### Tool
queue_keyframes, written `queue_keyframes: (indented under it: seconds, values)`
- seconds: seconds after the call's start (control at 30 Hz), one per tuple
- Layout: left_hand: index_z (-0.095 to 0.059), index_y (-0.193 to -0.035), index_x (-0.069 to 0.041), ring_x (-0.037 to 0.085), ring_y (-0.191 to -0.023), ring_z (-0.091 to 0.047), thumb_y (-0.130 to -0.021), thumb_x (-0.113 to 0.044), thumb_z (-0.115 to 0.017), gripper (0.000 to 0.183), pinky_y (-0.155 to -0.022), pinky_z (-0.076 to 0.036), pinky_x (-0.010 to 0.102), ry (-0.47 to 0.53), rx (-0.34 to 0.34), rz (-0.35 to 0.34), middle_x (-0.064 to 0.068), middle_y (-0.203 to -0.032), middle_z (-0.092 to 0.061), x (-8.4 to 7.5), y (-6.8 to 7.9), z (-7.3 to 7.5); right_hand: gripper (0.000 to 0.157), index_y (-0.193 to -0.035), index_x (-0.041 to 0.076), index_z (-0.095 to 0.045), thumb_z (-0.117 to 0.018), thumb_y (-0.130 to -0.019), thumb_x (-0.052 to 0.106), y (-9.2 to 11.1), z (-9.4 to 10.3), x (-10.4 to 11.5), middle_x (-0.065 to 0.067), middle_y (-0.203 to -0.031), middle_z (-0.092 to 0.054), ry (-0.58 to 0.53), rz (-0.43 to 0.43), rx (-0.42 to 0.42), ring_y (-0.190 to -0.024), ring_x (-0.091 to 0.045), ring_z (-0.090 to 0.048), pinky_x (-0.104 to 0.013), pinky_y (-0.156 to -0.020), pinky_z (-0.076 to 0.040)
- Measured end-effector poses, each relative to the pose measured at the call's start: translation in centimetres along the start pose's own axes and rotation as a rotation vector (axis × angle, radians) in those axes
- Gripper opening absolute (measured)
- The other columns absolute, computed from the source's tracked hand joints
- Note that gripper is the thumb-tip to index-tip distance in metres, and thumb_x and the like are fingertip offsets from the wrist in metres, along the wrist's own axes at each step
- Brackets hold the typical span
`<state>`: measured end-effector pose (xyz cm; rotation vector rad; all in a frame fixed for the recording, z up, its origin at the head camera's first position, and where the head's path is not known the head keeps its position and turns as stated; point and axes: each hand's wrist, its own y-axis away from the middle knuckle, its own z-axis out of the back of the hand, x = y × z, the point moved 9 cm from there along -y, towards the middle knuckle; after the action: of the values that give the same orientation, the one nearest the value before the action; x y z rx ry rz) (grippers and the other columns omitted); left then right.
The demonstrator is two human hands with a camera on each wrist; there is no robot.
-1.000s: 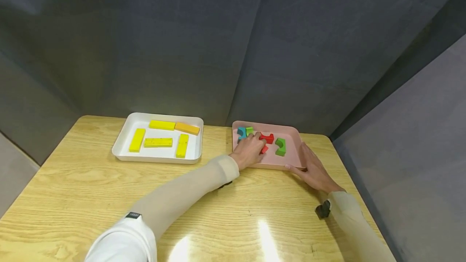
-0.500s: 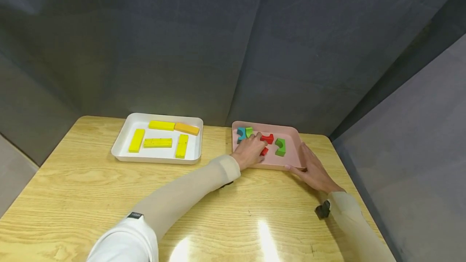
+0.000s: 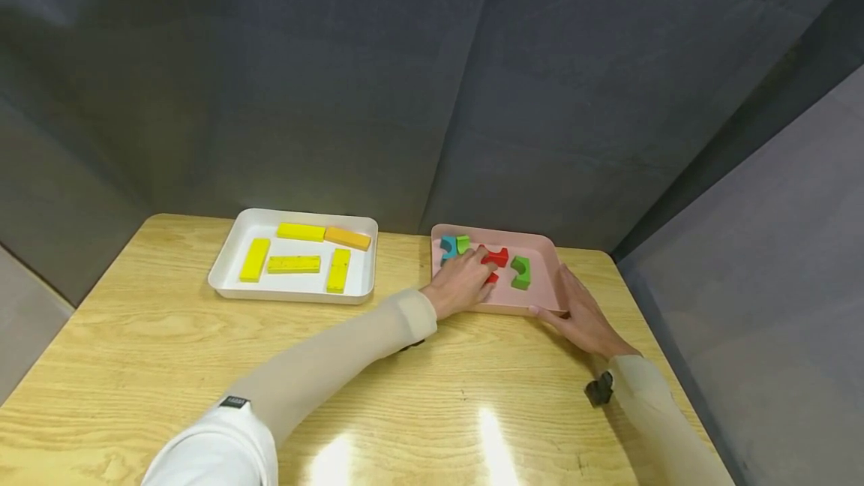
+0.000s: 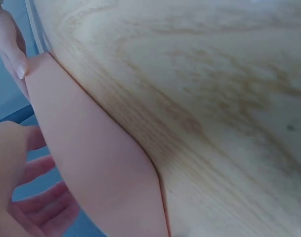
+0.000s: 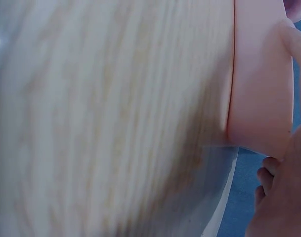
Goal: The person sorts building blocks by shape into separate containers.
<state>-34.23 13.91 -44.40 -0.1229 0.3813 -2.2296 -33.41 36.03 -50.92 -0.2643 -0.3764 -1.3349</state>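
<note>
In the head view a pink tray [image 3: 542, 283] stands at the back right of the table. My left hand [image 3: 459, 282] reaches into it, thumb and fingers about a small red block [image 3: 493, 277] that they partly hide. Behind those fingers lies a red arch block [image 3: 498, 258], with a green arch block [image 3: 520, 273] farther right. A blue arch block [image 3: 448, 246] and a light green block [image 3: 463, 243] touch at the tray's back left. My right hand [image 3: 586, 317] rests against the tray's front right corner, thumb at the front wall [image 5: 264, 74], fingers along the right side.
To the left stands a white tray [image 3: 297, 295] with several yellow bars and an orange bar [image 3: 347, 238]. The wooden table [image 3: 405, 396] runs back to a dark curtain [image 3: 337, 96]. A grey panel [image 3: 756, 283] borders the right side.
The red block at my left fingers has turned and shifted slightly, and the left forearm has edged to the left. My right hand and both trays stay in place.
</note>
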Motion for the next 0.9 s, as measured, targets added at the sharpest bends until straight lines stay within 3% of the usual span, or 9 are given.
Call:
queue_keyframes:
  seconds: [0.27, 0.4, 0.47, 0.6, 0.67, 0.9]
  values:
    - [-0.077, -0.13, -0.015, 0.022, -0.118, -0.07, -0.104, -0.033, -0.07, 0.033, -0.092, -0.064, 0.032, -0.02, -0.055, -0.053, 0.008, -0.134, -0.07, 0.0, 1.7, 1.7, 0.12, -0.173, 0.012, 0.009, -0.07, -0.097, 0.062, 0.2, 0.2, 0.3, -0.02, -0.18, 0.005, 0.006, 0.027, -0.006, -0.163, -0.049, -0.002, -0.078, -0.124, -0.008]
    - [-0.079, -0.128, -0.016, 0.023, -0.129, -0.066, -0.107, -0.031, -0.062, 0.03, -0.104, -0.058, 0.032, -0.081, -0.06, -0.105, 0.005, -0.138, -0.072, -0.1, 2.9, 2.7, 0.119, -0.172, 0.013, 0.012, -0.07, -0.098, 0.059, 0.5, 0.9, 0.7, -0.02, -0.18, 0.005, 0.001, 0.055, -0.021, -0.164, -0.048, -0.001, -0.075, -0.126, -0.006]
    - [-0.079, -0.126, -0.016, 0.023, -0.133, -0.064, -0.109, -0.029, -0.059, 0.029, -0.107, -0.057, 0.033, -0.063, -0.073, -0.114, 0.004, -0.14, -0.071, 0.0, 3.6, 3.4, 0.118, -0.172, 0.013, 0.012, -0.069, -0.099, 0.06, 0.5, 1.4, 1.0, -0.02, -0.18, 0.004, 0.008, 0.066, -0.039, -0.164, -0.047, -0.001, -0.074, -0.127, -0.006]
    - [-0.075, -0.13, -0.013, 0.025, -0.132, -0.063, -0.108, -0.028, -0.063, 0.029, -0.105, -0.058, 0.037, 0.07, -0.107, -0.11, 0.009, -0.14, -0.069, 0.7, 5.8, 5.0, 0.113, -0.174, 0.016, 0.005, -0.069, -0.099, 0.058, 0.6, 2.3, 2.9, -0.016, -0.18, -0.005, 0.015, 0.123, -0.101, -0.163, -0.044, -0.008, -0.073, -0.128, -0.008]
    - [-0.07, -0.139, -0.011, 0.026, -0.132, -0.063, -0.107, -0.032, -0.067, 0.039, -0.106, -0.058, 0.038, 0.142, -0.117, -0.096, 0.012, -0.142, -0.066, 1.1, 7.3, 5.7, 0.11, -0.174, 0.019, 0.001, -0.071, -0.099, 0.054, 1.0, 2.8, 4.4, -0.014, -0.18, -0.01, 0.019, 0.164, -0.147, -0.163, -0.043, -0.012, -0.072, -0.128, -0.01]
    - [-0.066, -0.146, -0.013, 0.031, -0.132, -0.065, -0.102, -0.045, -0.073, 0.054, -0.105, -0.059, 0.044, 0.179, -0.115, 0.019, 0.013, -0.15, -0.061, 3.3, 12.6, 7.5, 0.103, -0.175, 0.019, -0.009, -0.075, -0.1, 0.044, 3.4, 3.3, 9.9, -0.009, -0.181, -0.008, 0.023, 0.257, -0.23, -0.162, -0.045, -0.018, -0.074, -0.125, -0.018]
